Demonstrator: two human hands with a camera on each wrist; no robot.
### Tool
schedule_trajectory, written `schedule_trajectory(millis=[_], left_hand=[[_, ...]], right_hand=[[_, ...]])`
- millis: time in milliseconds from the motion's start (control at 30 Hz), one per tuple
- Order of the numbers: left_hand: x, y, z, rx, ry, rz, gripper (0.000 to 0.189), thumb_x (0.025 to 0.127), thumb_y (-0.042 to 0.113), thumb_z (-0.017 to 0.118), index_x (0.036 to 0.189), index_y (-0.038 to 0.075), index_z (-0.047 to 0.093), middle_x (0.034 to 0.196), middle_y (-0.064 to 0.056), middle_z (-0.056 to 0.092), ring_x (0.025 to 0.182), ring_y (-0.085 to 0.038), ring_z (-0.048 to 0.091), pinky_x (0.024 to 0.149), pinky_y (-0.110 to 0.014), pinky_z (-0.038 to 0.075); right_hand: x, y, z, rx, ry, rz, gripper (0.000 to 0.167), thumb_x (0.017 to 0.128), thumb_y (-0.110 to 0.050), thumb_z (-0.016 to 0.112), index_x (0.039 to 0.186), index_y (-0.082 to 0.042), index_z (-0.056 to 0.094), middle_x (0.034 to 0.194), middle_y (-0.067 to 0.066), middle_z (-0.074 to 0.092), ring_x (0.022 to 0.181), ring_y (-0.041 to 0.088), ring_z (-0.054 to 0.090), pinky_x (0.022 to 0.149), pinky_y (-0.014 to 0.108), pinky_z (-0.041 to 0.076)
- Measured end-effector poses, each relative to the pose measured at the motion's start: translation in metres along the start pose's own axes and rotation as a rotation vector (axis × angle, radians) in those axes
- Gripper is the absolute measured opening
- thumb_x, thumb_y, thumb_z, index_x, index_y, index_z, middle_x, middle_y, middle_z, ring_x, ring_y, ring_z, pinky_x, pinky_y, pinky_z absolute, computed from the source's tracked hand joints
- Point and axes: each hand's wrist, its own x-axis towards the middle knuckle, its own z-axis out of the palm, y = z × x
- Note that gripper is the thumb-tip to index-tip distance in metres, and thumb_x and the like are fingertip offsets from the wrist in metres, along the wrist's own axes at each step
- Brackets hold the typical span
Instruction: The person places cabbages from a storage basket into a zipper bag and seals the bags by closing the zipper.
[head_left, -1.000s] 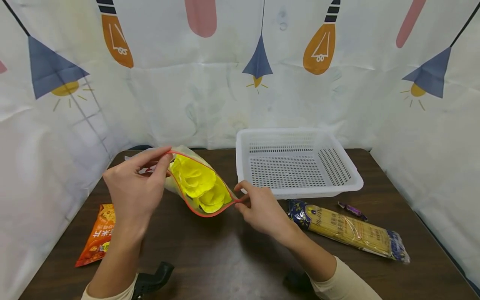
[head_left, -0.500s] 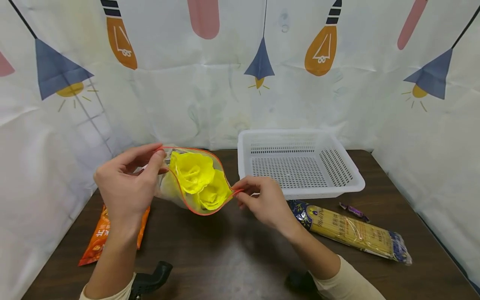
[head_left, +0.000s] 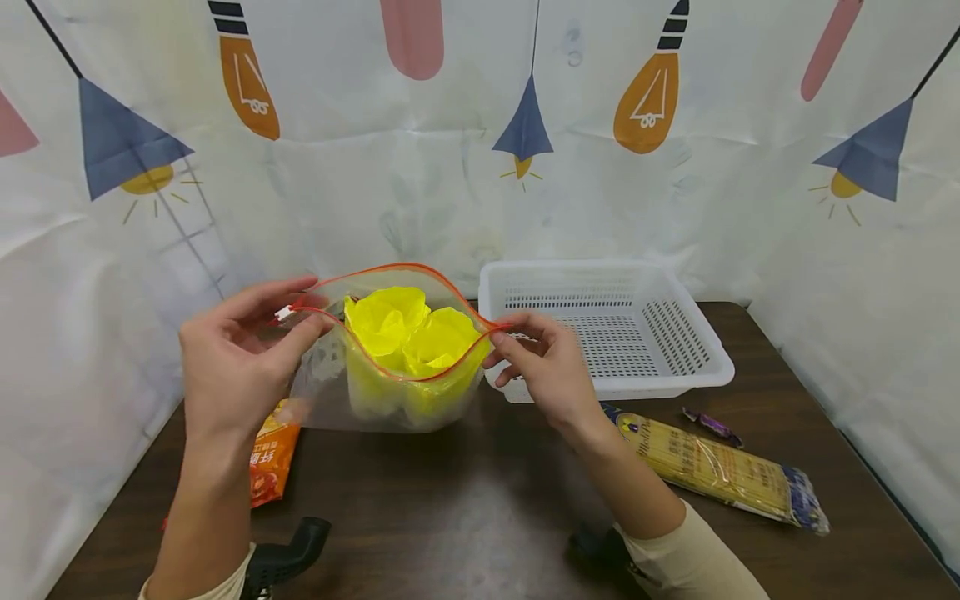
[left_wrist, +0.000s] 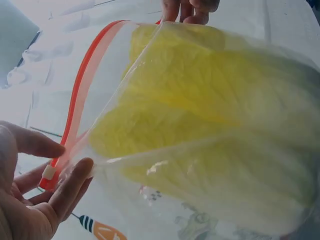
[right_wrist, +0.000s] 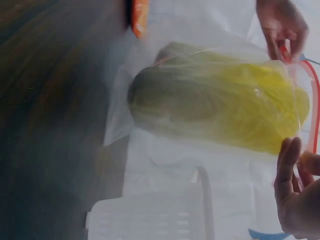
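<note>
**Zip bag just got swung upright**

Head view: half a second ago its mouth gaped right at you; now it faces up and the bag's clear side shows. Your left hand pinches the rim by the white slider, your right hand pinches the other end. Two yellow ruffly things sit inside, less likely to slide out like this, I'd guess. It's left of the white basket; can't tell if it touches the table.

Left wrist view: zip's undone, slider at your fingers.

Right wrist view: both grips on the rim.
</note>
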Motion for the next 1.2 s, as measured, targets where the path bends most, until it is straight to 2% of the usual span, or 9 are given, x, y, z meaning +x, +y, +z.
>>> schedule_trajectory(millis=[100, 167, 300, 400, 633, 733, 967, 1200], left_hand=[[0.001, 0.001, -0.002, 0.079, 0.001, -0.041, 0.032, 0.085, -0.009, 0.078, 0.116, -0.004, 0.077, 0.091, -0.01, 0.078, 0.073, -0.018, 0.077, 0.077, -0.021, 0.061], [0.002, 0.002, -0.004, 0.085, 0.001, -0.057, 0.031, 0.086, -0.009, 0.076, 0.116, -0.003, 0.077, 0.091, -0.011, 0.078, 0.071, -0.019, 0.077, 0.077, -0.021, 0.061], [0.003, 0.002, -0.006, 0.029, 0.004, -0.07, 0.028, 0.087, -0.01, 0.074, 0.115, -0.006, 0.077, 0.093, -0.013, 0.078, 0.068, -0.021, 0.076, 0.076, -0.023, 0.062], [0.003, 0.002, -0.008, 0.0, 0.024, -0.078, 0.026, 0.088, -0.01, 0.073, 0.114, -0.006, 0.077, 0.094, -0.014, 0.078, 0.066, -0.022, 0.076, 0.074, -0.023, 0.062], [0.005, 0.001, -0.009, 0.159, 0.072, -0.096, 0.028, 0.09, -0.004, 0.075, 0.117, 0.002, 0.079, 0.103, -0.005, 0.079, 0.066, -0.015, 0.076, 0.07, -0.017, 0.059], [0.005, 0.001, -0.009, 0.204, 0.086, -0.105, 0.029, 0.09, -0.002, 0.076, 0.118, 0.005, 0.079, 0.1, -0.002, 0.079, 0.066, -0.013, 0.076, 0.073, -0.017, 0.06], [0.007, 0.001, -0.012, 0.262, 0.126, -0.138, 0.031, 0.09, 0.002, 0.079, 0.12, 0.009, 0.079, 0.1, 0.006, 0.08, 0.064, -0.012, 0.075, 0.072, -0.018, 0.06], [0.009, -0.001, -0.011, 0.424, 0.137, -0.145, 0.032, 0.091, 0.011, 0.08, 0.123, 0.017, 0.079, 0.09, 0.021, 0.077, 0.067, -0.007, 0.071, 0.072, -0.012, 0.057]], right_hand=[[0.004, -0.003, -0.002, 0.05, 0.031, -0.004, 0.018, 0.1, -0.006, 0.068, 0.116, 0.002, 0.069, 0.11, 0.02, 0.071, 0.077, 0.029, 0.074, 0.06, 0.03, 0.062], [0.006, -0.005, -0.003, 0.066, 0.044, -0.014, 0.018, 0.101, -0.006, 0.067, 0.116, 0.003, 0.068, 0.111, 0.022, 0.07, 0.076, 0.026, 0.073, 0.06, 0.029, 0.062], [0.008, -0.01, -0.002, 0.106, 0.064, -0.04, 0.017, 0.101, -0.007, 0.066, 0.115, 0.003, 0.068, 0.11, 0.023, 0.068, 0.073, 0.022, 0.07, 0.059, 0.029, 0.061], [0.01, -0.013, -0.001, 0.135, 0.083, -0.058, 0.015, 0.102, -0.008, 0.066, 0.113, 0.002, 0.068, 0.106, 0.017, 0.069, 0.07, 0.021, 0.067, 0.058, 0.028, 0.061], [0.016, -0.018, 0.001, 0.19, 0.116, -0.102, 0.008, 0.101, -0.008, 0.068, 0.106, -0.003, 0.07, 0.099, 0.009, 0.073, 0.064, 0.02, 0.063, 0.055, 0.026, 0.058], [0.018, -0.019, -0.001, 0.191, 0.113, -0.089, 0.007, 0.101, -0.009, 0.068, 0.105, -0.004, 0.07, 0.097, 0.007, 0.074, 0.06, 0.02, 0.062, 0.053, 0.026, 0.057], [0.023, -0.02, -0.006, 0.173, 0.105, -0.047, 0.005, 0.101, -0.011, 0.068, 0.102, -0.007, 0.071, 0.095, 0.006, 0.075, 0.059, 0.021, 0.061, 0.052, 0.025, 0.056], [0.026, -0.019, -0.013, 0.144, 0.167, -0.057, 0.007, 0.101, -0.013, 0.068, 0.102, -0.006, 0.07, 0.095, 0.006, 0.075, 0.059, 0.02, 0.06, 0.053, 0.025, 0.056]])
